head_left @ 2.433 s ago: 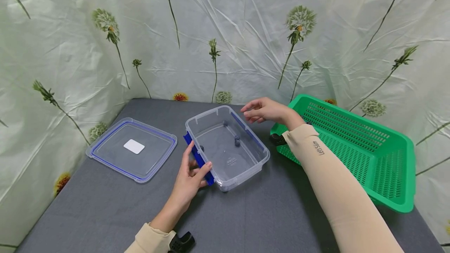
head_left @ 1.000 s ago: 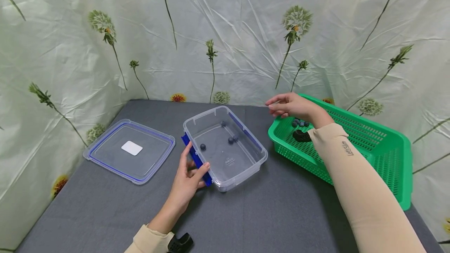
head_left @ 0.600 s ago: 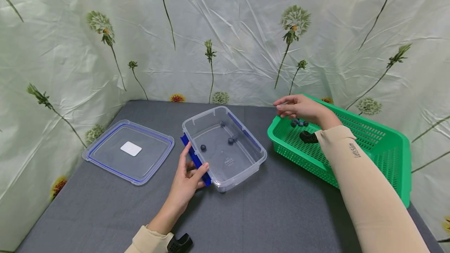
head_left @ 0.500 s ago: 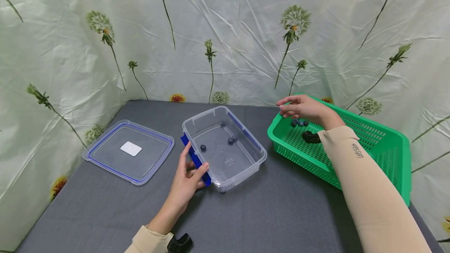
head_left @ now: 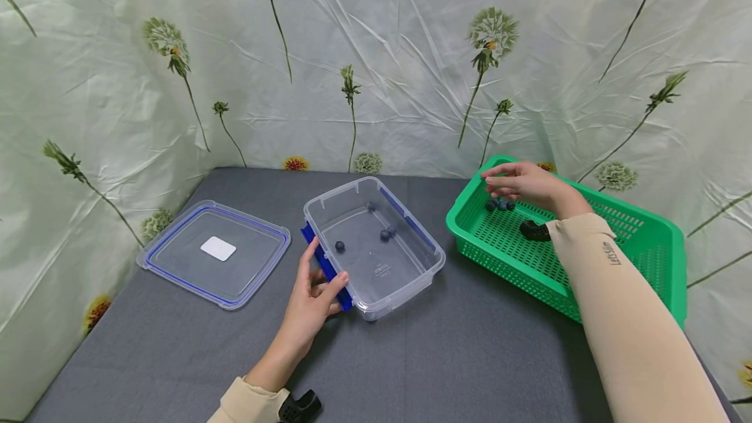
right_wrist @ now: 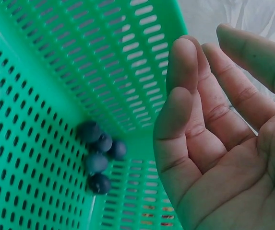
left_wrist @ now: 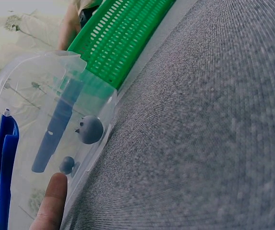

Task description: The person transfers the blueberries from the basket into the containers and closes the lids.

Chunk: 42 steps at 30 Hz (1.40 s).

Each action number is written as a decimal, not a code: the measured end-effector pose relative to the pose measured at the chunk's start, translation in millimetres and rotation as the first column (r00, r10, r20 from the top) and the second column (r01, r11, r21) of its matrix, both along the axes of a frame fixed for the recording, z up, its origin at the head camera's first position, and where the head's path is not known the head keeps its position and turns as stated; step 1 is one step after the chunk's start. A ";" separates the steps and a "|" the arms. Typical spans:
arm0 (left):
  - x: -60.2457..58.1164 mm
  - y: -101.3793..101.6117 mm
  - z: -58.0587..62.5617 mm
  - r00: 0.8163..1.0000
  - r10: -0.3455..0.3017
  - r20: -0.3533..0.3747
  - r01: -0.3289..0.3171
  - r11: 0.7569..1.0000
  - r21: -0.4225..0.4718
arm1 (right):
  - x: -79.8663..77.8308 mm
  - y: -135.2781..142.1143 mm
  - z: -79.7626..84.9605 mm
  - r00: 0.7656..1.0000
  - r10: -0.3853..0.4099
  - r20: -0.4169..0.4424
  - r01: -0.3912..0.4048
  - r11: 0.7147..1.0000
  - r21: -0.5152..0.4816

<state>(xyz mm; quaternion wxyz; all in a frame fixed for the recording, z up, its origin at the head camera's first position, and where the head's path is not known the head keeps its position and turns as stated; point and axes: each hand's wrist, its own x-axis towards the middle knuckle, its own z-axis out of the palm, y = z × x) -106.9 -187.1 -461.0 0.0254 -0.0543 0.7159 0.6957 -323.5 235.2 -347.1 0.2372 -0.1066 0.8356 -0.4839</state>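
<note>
Left hand gripping clear rectangular plastic container, round blueberries inside, right hand relaxed above perforated green basket right of container, flat lid left of it

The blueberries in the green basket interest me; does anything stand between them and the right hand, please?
Nothing visible does: the right hand hovers over the green basket, with only open space showing between it and the blueberries.

The right sleeve reads "LetsSlim" (in black, printed sideways).
</note>
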 end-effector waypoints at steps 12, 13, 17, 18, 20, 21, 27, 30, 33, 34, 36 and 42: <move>0.5 -0.1 0.2 1.000 0.000 0.000 0.000 1.000 -0.009 | -2.5 29.6 -17.7 0.999 -0.044 0.028 0.043 0.998 0.048; 0.4 -0.1 0.3 1.000 0.002 0.000 -0.002 1.000 -0.011 | -2.3 31.2 -18.7 0.998 -0.049 0.033 0.047 0.998 0.051; 0.7 -0.2 1.1 1.000 0.008 0.004 -0.008 1.000 -0.020 | -2.2 36.3 -22.7 0.997 -0.068 0.043 0.065 0.996 0.064; 0.8 -0.2 1.1 1.000 0.010 0.006 -0.010 1.000 -0.021 | -1.5 37.0 -23.4 0.996 -0.076 0.048 0.073 0.995 0.062; 1.0 -0.3 1.0 1.000 0.011 0.009 -0.011 1.000 -0.023 | -0.4 39.2 -25.4 0.994 -0.093 0.056 0.089 0.994 0.060; 1.0 -0.2 0.8 1.000 0.011 0.010 -0.010 1.000 -0.022 | 0.6 40.4 -26.4 0.993 -0.100 0.061 0.097 0.994 0.059; 0.9 0.5 0.4 1.000 0.008 0.005 -0.008 1.000 -0.016 | 6.9 47.9 -31.7 0.992 -0.111 0.063 0.106 0.991 0.085; 0.7 0.6 0.7 1.000 0.010 0.006 -0.010 1.000 -0.019 | 7.7 51.5 -34.3 0.993 -0.104 0.063 0.097 0.990 0.100; 0.7 0.2 0.9 1.000 0.009 0.007 -0.009 1.000 -0.020 | 6.9 54.8 -37.9 0.993 -0.101 0.065 0.092 0.988 0.126; 0.7 0.1 1.0 1.000 0.008 0.008 -0.008 1.000 -0.019 | 6.5 56.0 -39.4 0.993 -0.097 0.063 0.087 0.987 0.138; 0.8 -0.1 1.0 1.000 0.005 0.010 -0.005 1.000 -0.019 | 5.6 58.0 -41.9 0.994 -0.091 0.065 0.080 0.984 0.157; 0.5 0.3 0.7 1.000 0.004 0.014 -0.003 1.000 -0.020 | 4.4 61.7 -47.3 0.994 -0.077 0.076 0.062 0.980 0.187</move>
